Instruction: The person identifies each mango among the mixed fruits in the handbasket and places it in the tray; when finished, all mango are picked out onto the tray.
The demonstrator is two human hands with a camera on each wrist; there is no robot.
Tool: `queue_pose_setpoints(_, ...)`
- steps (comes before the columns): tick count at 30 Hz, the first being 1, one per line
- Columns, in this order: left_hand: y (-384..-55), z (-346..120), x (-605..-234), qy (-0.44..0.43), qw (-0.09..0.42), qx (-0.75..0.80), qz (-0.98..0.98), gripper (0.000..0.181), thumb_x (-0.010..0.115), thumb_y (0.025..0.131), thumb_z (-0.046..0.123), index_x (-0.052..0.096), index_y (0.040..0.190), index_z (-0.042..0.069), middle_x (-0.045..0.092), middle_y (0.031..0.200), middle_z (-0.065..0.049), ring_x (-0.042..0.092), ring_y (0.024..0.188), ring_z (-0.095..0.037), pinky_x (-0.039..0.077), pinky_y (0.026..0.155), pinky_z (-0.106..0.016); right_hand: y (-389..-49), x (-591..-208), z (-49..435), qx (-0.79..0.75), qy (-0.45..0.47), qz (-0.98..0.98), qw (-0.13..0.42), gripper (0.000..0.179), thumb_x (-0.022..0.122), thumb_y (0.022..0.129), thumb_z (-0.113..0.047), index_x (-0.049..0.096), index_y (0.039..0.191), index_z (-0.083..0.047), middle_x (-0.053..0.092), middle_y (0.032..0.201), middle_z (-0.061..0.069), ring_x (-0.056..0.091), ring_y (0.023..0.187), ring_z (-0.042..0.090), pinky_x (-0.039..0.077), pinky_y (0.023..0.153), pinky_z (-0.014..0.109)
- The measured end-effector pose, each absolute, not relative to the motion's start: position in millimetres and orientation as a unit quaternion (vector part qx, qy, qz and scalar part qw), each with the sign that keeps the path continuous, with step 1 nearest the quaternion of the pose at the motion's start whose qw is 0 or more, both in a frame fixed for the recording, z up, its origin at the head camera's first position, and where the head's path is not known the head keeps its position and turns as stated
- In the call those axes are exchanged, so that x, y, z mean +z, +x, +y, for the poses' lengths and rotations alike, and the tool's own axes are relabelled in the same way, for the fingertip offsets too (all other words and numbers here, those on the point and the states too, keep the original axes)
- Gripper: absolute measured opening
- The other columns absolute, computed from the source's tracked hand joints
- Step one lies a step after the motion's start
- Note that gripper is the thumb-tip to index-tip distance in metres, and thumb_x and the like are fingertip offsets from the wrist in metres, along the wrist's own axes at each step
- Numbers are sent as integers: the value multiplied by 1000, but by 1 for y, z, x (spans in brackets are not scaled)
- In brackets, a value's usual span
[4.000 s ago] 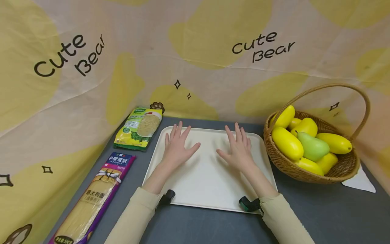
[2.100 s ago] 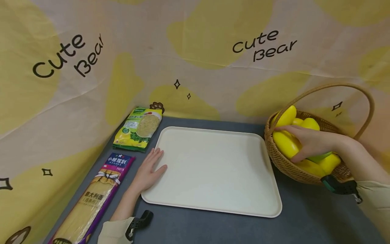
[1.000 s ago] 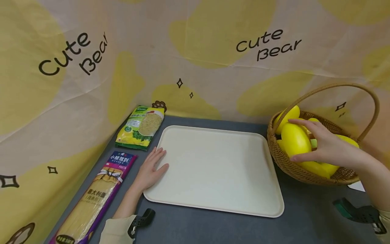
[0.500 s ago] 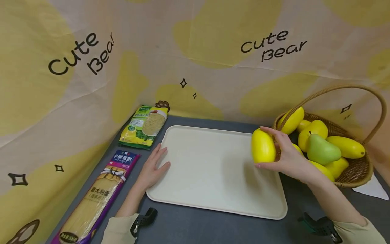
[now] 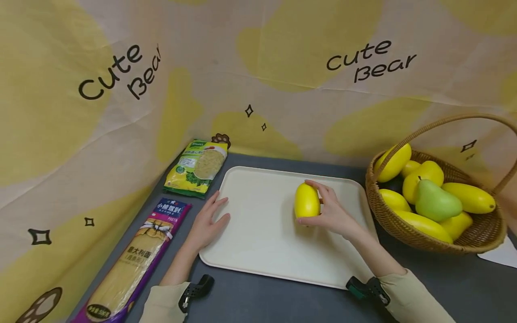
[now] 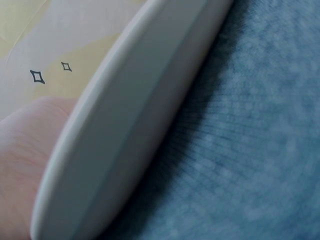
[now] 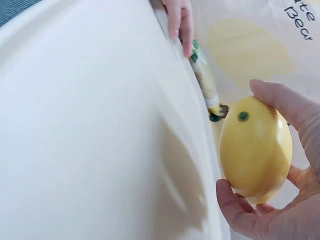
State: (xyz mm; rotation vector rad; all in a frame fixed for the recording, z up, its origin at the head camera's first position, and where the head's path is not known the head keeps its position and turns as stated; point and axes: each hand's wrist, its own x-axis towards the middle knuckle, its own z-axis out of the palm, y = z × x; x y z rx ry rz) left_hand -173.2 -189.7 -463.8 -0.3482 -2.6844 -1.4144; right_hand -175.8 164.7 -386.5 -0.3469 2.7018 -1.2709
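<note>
Above the middle of the white tray (image 5: 258,242) my right hand (image 5: 337,217) holds a smooth yellow mango (image 5: 306,200) between thumb and fingers. Up close in the right wrist view, the mango (image 7: 255,152) has a small green stem spot, and its shadow falls on the tray. My left hand (image 5: 208,226) rests on the tray's left rim with fingers extended. In the left wrist view the tray's side (image 6: 130,110) hides most of that hand (image 6: 30,155).
A wicker basket (image 5: 432,237) with a tall handle stands right of the tray, holding several yellow fruits and a green pear (image 5: 438,199). On the left lie a yellow-green food packet (image 5: 196,168) and a long spaghetti packet (image 5: 135,260). A printed cloth (image 5: 282,54) hangs behind.
My right hand reached into the basket, lifted out the mango and carried it left over the tray. My left hand moved from above the tray to its left rim and stayed there.
</note>
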Motion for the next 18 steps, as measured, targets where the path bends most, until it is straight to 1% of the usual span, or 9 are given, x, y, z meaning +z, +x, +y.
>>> queue_pose_setpoints(3,-172,-190,-463,-111,41,-462,-879,49,64,94,19,52,140,8,25,159,-13,23,144,-36,21,112,-60,-184,-395,148,-432,-106,892,79,100,87,69,-36,29,150,-27,24,144,20,44,117,40,48,85,48)
queue_pose_setpoints(5,-172,-189,-462,-110,39,-462,-879,49,64,94,20,52,140,8,24,159,-13,23,144,-36,21,112,-60,-190,-400,136,-434,-108,891,73,101,87,69,-36,29,151,-25,26,143,20,45,115,38,48,86,47)
queue_pose_setpoints(8,-172,-190,-462,-109,37,-460,-880,49,64,94,19,53,140,8,24,159,-13,23,144,-36,22,112,-60,-200,-406,118,-434,-114,892,58,101,87,68,-35,30,151,-24,28,142,19,46,114,36,47,89,49)
queue_pose_setpoints(14,-172,-189,-461,-101,36,-456,-884,49,64,94,19,53,140,8,25,159,-11,23,144,-35,22,113,-58,-218,-413,83,-443,-116,888,44,100,87,68,-36,31,151,-26,27,144,17,45,119,34,43,94,53)
queue_pose_setpoints(18,-173,-187,-461,-94,36,-447,-889,49,65,93,21,53,139,8,26,159,-11,24,144,-34,23,113,-57,-227,-415,64,-451,-123,883,45,101,87,69,-34,31,152,-23,23,147,17,41,123,34,42,96,53)
